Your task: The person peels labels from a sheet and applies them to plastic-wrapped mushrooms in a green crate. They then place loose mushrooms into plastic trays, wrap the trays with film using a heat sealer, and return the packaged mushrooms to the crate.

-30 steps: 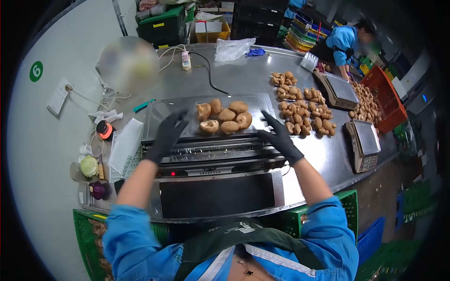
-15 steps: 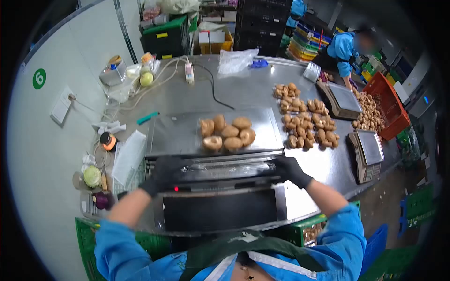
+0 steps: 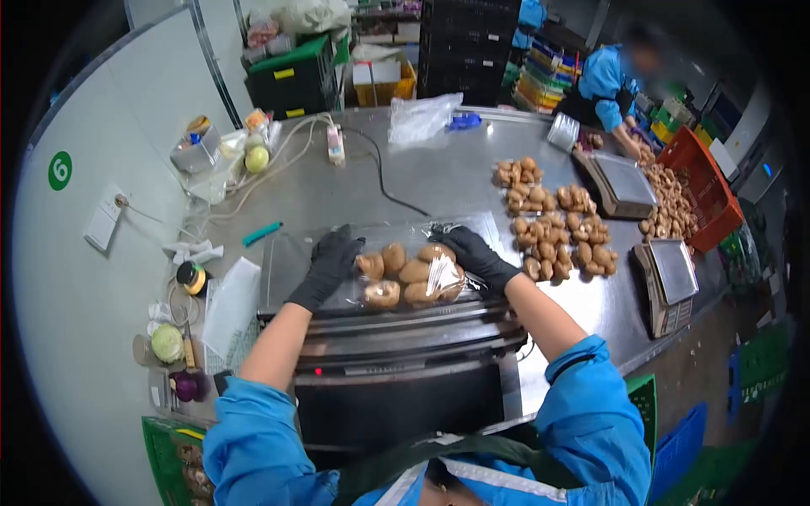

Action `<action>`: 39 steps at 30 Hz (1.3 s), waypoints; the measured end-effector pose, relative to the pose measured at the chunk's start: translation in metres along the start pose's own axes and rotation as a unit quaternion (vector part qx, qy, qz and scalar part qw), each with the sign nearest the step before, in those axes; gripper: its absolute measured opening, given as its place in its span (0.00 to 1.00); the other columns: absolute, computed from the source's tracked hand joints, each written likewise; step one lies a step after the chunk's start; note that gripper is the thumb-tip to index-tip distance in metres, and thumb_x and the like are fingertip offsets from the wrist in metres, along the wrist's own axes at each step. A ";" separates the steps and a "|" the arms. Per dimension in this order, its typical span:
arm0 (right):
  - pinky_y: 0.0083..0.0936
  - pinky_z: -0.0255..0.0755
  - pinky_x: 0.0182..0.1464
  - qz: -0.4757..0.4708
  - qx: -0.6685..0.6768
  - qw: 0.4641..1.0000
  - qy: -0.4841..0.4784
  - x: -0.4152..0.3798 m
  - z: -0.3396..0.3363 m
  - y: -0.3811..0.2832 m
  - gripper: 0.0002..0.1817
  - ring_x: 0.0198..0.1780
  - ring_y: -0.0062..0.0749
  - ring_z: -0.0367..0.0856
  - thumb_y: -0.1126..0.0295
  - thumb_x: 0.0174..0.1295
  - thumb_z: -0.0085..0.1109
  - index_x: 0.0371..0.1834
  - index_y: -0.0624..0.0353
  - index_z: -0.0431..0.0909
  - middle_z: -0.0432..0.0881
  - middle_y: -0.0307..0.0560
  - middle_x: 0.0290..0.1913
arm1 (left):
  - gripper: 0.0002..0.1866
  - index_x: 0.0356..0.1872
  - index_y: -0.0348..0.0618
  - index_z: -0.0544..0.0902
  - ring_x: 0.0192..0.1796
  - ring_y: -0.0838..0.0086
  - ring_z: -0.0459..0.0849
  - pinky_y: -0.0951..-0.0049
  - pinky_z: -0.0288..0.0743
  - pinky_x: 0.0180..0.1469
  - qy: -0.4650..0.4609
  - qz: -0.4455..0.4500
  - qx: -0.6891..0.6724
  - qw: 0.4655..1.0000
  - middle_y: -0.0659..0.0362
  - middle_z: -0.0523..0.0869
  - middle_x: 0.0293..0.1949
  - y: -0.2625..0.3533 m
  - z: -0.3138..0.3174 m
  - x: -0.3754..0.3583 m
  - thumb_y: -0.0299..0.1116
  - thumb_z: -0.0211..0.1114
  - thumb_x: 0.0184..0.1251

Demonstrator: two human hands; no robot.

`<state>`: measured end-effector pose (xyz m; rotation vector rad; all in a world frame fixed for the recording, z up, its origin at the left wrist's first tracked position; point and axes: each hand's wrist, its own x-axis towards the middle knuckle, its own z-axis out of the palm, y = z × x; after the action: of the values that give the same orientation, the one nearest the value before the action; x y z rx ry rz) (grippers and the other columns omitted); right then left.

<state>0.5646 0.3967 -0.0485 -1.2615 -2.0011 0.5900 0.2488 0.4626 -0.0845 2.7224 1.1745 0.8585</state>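
A sheet of clear plastic film (image 3: pixel 346 297) stretches over a group of brown mushrooms (image 3: pixel 415 271) on the metal plate of the wrapping machine (image 3: pixel 396 337). My left hand (image 3: pixel 333 260), in a black glove, is closed on the film at the left of the mushrooms. On their right, my right hand (image 3: pixel 474 253), gloved as well, grips the film's other side. Bright glare on the film covers part of the right-hand mushrooms. Both sets of fingertips are partly hidden.
Wrapped mushroom packs (image 3: pixel 553 232) sit to the right, beside two scales (image 3: pixel 620 181). Loose mushrooms (image 3: pixel 671 202) lie by a red crate (image 3: pixel 700 181), where a co-worker (image 3: pixel 612 84) reaches in. A power strip (image 3: pixel 336 145), a teal marker (image 3: pixel 262 234) and a cabbage (image 3: pixel 167 344) are at left.
Both hands have moved from the machine's front roller, forward over the plate, drawing film across the mushrooms. The co-worker's arm has shifted toward the loose mushrooms.
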 end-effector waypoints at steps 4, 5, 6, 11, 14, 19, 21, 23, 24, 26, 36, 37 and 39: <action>0.23 0.69 0.51 0.263 0.358 0.890 -0.105 -0.028 -0.016 -0.050 0.20 0.52 0.28 0.71 0.62 0.64 0.47 0.56 0.59 0.69 0.76 0.45 0.49 | 0.15 0.44 0.40 0.78 0.49 0.63 0.77 0.67 0.70 0.50 -0.092 -0.099 -0.301 0.944 0.53 0.79 0.46 0.021 -0.038 -0.029 0.38 0.57 0.61; 0.24 0.68 0.53 0.298 0.363 0.877 -0.098 -0.038 -0.016 -0.056 0.20 0.52 0.28 0.72 0.62 0.64 0.47 0.57 0.59 0.68 0.76 0.45 0.49 | 0.15 0.43 0.39 0.78 0.46 0.63 0.78 0.67 0.71 0.48 -0.151 -0.156 -0.351 0.911 0.53 0.80 0.43 0.034 -0.054 -0.035 0.38 0.56 0.62; 0.25 0.66 0.54 0.333 0.367 0.863 -0.092 -0.046 -0.016 -0.063 0.20 0.52 0.28 0.72 0.61 0.65 0.47 0.57 0.59 0.68 0.76 0.45 0.49 | 0.15 0.42 0.38 0.78 0.43 0.62 0.79 0.68 0.72 0.46 -0.208 -0.213 -0.398 0.868 0.53 0.81 0.40 0.046 -0.066 -0.039 0.38 0.55 0.62; 0.27 0.67 0.50 0.072 0.108 0.991 -0.035 -0.059 -0.014 -0.064 0.28 0.47 0.30 0.73 0.49 0.65 0.42 0.50 0.66 0.71 0.77 0.50 0.46 | 0.14 0.41 0.38 0.78 0.36 0.71 0.79 0.69 0.72 0.42 -0.032 0.021 -0.162 0.986 0.57 0.81 0.32 0.070 -0.071 -0.050 0.37 0.51 0.65; 0.22 0.70 0.38 0.253 0.207 0.945 -0.011 -0.063 -0.027 -0.091 0.29 0.31 0.25 0.74 0.46 0.64 0.43 0.40 0.67 0.76 0.79 0.44 0.29 | 0.13 0.36 0.35 0.79 0.27 0.79 0.76 0.76 0.72 0.29 -0.022 -0.266 -0.467 0.843 0.61 0.79 0.24 0.102 -0.098 -0.057 0.35 0.50 0.67; 0.20 0.68 0.30 0.451 0.316 0.831 -0.076 -0.135 -0.002 -0.119 0.28 0.30 0.23 0.73 0.46 0.63 0.45 0.39 0.65 0.77 0.78 0.44 0.28 | 0.14 0.37 0.36 0.80 0.31 0.80 0.77 0.78 0.71 0.35 -0.108 -0.329 -0.416 0.841 0.59 0.80 0.27 0.141 -0.121 -0.125 0.36 0.51 0.66; 0.20 0.68 0.29 0.484 0.399 0.775 -0.072 -0.165 0.021 -0.126 0.27 0.31 0.23 0.73 0.47 0.61 0.48 0.41 0.65 0.76 0.78 0.44 0.31 | 0.13 0.36 0.35 0.80 0.34 0.79 0.78 0.75 0.71 0.39 -0.191 -0.422 -0.468 0.752 0.58 0.82 0.30 0.144 -0.092 -0.164 0.35 0.52 0.65; 0.20 0.68 0.30 0.512 0.300 0.798 -0.100 -0.182 0.032 -0.116 0.24 0.32 0.21 0.74 0.50 0.61 0.51 0.42 0.63 0.76 0.79 0.43 0.33 | 0.13 0.36 0.35 0.80 0.34 0.78 0.79 0.75 0.71 0.39 -0.207 -0.389 -0.436 0.784 0.57 0.83 0.31 0.142 -0.075 -0.186 0.34 0.53 0.64; 0.20 0.69 0.30 0.514 0.252 0.813 -0.102 -0.187 0.035 -0.118 0.24 0.32 0.21 0.74 0.50 0.61 0.51 0.43 0.63 0.76 0.79 0.43 0.34 | 0.12 0.35 0.35 0.81 0.34 0.77 0.79 0.75 0.71 0.39 -0.212 -0.350 -0.403 0.819 0.56 0.83 0.32 0.140 -0.071 -0.194 0.33 0.53 0.63; 0.21 0.71 0.33 0.542 0.295 0.778 -0.118 -0.223 0.045 -0.115 0.23 0.35 0.20 0.75 0.53 0.61 0.52 0.45 0.63 0.76 0.80 0.43 0.36 | 0.10 0.34 0.35 0.81 0.34 0.77 0.80 0.75 0.72 0.38 -0.239 -0.377 -0.374 0.813 0.56 0.84 0.32 0.135 -0.072 -0.214 0.30 0.54 0.62; 0.24 0.73 0.35 0.656 0.320 0.682 -0.054 -0.338 0.087 -0.153 0.11 0.31 0.23 0.77 0.68 0.63 0.48 0.41 0.63 0.75 0.79 0.45 0.34 | 0.10 0.39 0.37 0.75 0.32 0.72 0.78 0.71 0.73 0.39 -0.403 -0.127 -0.246 0.872 0.59 0.79 0.32 0.150 -0.082 -0.355 0.33 0.55 0.63; 0.25 0.74 0.37 0.636 0.472 0.611 -0.015 -0.324 0.106 -0.168 0.11 0.32 0.25 0.76 0.69 0.63 0.46 0.44 0.62 0.73 0.78 0.45 0.36 | 0.11 0.42 0.37 0.73 0.38 0.71 0.78 0.71 0.72 0.44 -0.357 -0.212 -0.380 0.827 0.58 0.78 0.37 0.179 -0.076 -0.330 0.32 0.56 0.62; 0.27 0.76 0.39 0.546 0.692 0.472 0.003 -0.302 0.135 -0.190 0.12 0.34 0.29 0.76 0.69 0.64 0.44 0.48 0.61 0.71 0.77 0.45 0.40 | 0.17 0.48 0.37 0.70 0.47 0.71 0.75 0.73 0.68 0.53 -0.308 -0.395 -0.705 0.502 0.56 0.74 0.46 0.180 -0.024 -0.359 0.29 0.58 0.58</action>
<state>0.4383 0.0404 -0.1011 -1.0531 0.1531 2.1163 0.1550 0.0853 -0.1861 0.7523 0.7007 0.2627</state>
